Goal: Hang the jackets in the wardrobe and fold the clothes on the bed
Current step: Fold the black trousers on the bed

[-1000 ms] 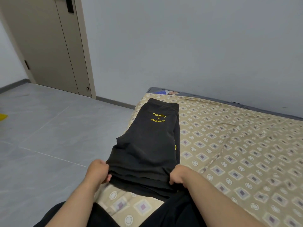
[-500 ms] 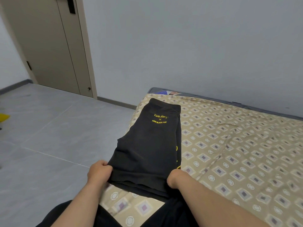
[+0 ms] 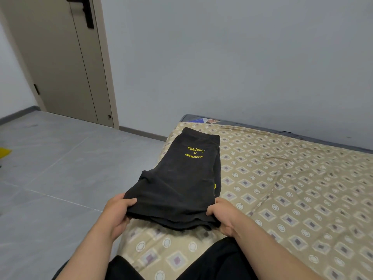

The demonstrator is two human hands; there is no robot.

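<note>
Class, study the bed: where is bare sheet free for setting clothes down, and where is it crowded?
The widest free patch is the patterned sheet right of the black shorts, up to the wall-side edge. Crowded: the floor-side edge, where the left hand and right hand hold the shorts' hem.

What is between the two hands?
The near edge of the shorts, which the left hand and right hand both grip. The head view shows it.

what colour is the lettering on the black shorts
Yellow lettering on the folded black fabric shorts, head view.
</note>
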